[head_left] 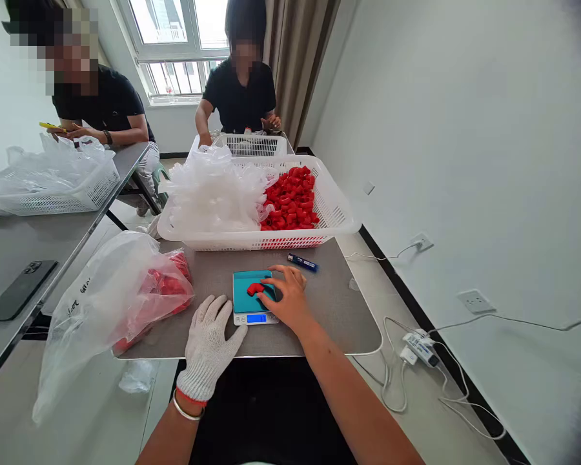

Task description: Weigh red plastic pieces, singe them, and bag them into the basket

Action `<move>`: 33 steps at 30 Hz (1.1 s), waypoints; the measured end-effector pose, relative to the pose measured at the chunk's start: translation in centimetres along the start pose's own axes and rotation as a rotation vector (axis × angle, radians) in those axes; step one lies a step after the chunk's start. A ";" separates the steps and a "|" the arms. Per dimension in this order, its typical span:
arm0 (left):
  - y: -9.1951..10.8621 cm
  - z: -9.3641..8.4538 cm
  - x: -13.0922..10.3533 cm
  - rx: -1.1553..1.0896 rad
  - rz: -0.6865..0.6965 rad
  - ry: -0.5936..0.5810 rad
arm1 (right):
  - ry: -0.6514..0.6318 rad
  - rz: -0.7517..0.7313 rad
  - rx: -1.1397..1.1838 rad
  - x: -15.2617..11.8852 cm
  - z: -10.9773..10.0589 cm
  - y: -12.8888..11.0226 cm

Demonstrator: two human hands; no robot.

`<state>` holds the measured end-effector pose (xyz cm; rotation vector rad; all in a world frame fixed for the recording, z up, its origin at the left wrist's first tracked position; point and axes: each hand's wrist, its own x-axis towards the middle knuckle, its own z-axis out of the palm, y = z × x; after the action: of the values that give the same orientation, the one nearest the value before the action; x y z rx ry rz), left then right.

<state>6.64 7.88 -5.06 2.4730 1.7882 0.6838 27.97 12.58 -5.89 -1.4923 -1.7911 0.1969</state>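
Note:
A small digital scale [256,318] with a teal plate and a lit blue display sits near the table's front edge. On its plate lies a red elbow-shaped fitting [255,289]. My right hand [288,298], bare, reaches over the plate from the right. Its thumb and forefinger are apart, on either side of the fitting's right end; I cannot tell whether they touch it. My left hand [208,345], in a white knitted glove, rests flat on the table left of the scale, fingers stretched out and holding nothing.
A plastic bag [101,303] of red pieces lies left. Behind the scale are a blue marker-like stick [303,263] and a white basket [339,210] with clear bags and red fittings [290,197]. Two people sit beyond. A phone [19,290] lies on the left table; cables trail right.

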 end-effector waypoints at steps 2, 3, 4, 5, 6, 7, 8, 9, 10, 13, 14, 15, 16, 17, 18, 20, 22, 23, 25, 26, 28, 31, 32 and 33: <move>0.3 0.2 0.1 0.005 -0.015 -0.010 | -0.018 0.003 -0.022 0.1 0.2 0.0; 0.5 0.3 0.2 0.002 -0.021 -0.014 | -0.017 0.006 -0.035 0.1 0.3 0.1; 0.7 0.4 0.3 -0.007 -0.024 -0.017 | -0.008 0.009 -0.048 0.2 0.5 0.1; 0.8 0.5 0.3 -0.020 -0.026 -0.018 | 0.007 0.013 -0.058 0.2 0.6 0.2; 0.9 0.5 0.4 -0.042 -0.026 -0.015 | 0.028 0.015 -0.063 0.3 0.6 0.2; 1.0 0.3 0.5 -0.080 -0.032 0.000 | 0.057 0.013 -0.062 0.3 0.6 0.3; 1.1 0.0 0.7 -0.136 -0.040 0.033 | 0.098 0.007 -0.053 0.3 0.5 0.3; 1.1 -0.4 0.9 -0.203 -0.052 0.080 | 0.148 -0.004 -0.037 0.4 0.3 0.2; 1.1 -1.0 1.3 -0.280 -0.067 0.137 | 0.203 -0.018 -0.014 0.4 0.1 0.1; 1.2 -3.0 3.5 -0.501 -0.106 0.207 | 0.316 -0.083 0.068 0.7 -0.9 -0.4; 1.3 -3.6 4.5 -0.578 -0.122 0.134 | 0.325 -0.112 0.086 0.9 -1.3 -0.6; 1.4 -4.0 5.6 -0.654 -0.156 0.046 | 0.326 -0.143 0.095 1.2 -1.5 -0.8; 1.5 -4.1 6.7 -0.733 -0.190 -0.039 | 0.324 -0.171 0.097 1.5 -1.7 -1.0; 1.7 -4.1 7.8 -0.819 -0.219 -0.099 | 0.322 -0.195 0.094 1.8 -1.9 -1.1; 1.8 -3.9 8.7 -0.896 -0.240 -0.154 | 0.321 -0.216 0.089 2.1 -1.9 -1.2; 2.0 -3.2 10.1 -0.999 -0.242 -0.227 | 0.311 -0.249 0.081 2.7 -1.8 -1.2; 2.0 -2.4 10.8 -1.059 -0.226 -0.267 | 0.285 -0.275 0.079 3.1 -1.5 -1.0; 1.9 -2.1 10.9 -1.081 -0.218 -0.281 | 0.271 -0.284 0.079 3.3 -1.3 -1.0; 1.8 -1.5 10.8 -1.104 -0.212 -0.283 | 0.246 -0.299 0.084 3.5 -1.0 -1.0; 1.6 -1.3 10.7 -1.106 -0.213 -0.275 | 0.232 -0.311 0.084 3.5 -1.0 -0.9; 1.2 -1.1 10.4 -1.117 -0.240 -0.255 | 0.194 -0.342 0.073 3.6 -1.3 -0.6; 0.7 -0.8 10.1 -1.178 -0.358 -0.224 | 0.176 -0.262 0.015 3.7 -2.3 1.5; 0.5 -0.8 10.0 -1.193 -0.402 -0.196 | 0.176 -0.191 -0.022 3.7 -2.7 2.5; 0.4 -0.8 10.0 -1.199 -0.441 -0.160 | 0.167 -0.112 -0.068 3.7 -3.0 3.7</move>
<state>9.18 16.65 -0.86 1.2561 1.1844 1.0333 32.70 15.90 -4.29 -1.4066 -1.7551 -0.0439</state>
